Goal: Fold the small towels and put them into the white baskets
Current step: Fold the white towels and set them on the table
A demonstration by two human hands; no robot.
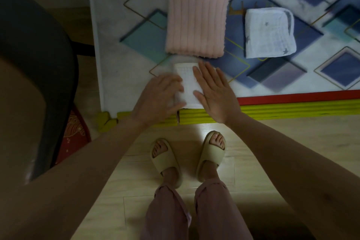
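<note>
A small white towel (188, 85), folded into a narrow strip, lies at the near edge of the patterned table. My left hand (159, 95) lies over its left side, blurred, with fingers slightly bent on the cloth. My right hand (214, 91) presses flat on its right side, fingers straight. Behind it lies a pink ribbed towel (195, 25), folded square. To the right sits a white muslin towel (269, 32) with small grey stars, also folded. No white basket is in view.
The table (109, 35) has a diamond-patterned cover and a yellow and red padded front edge (272, 110). A dark chair (35, 54) stands at the left. My feet in beige slippers (211, 154) stand on the wooden floor below.
</note>
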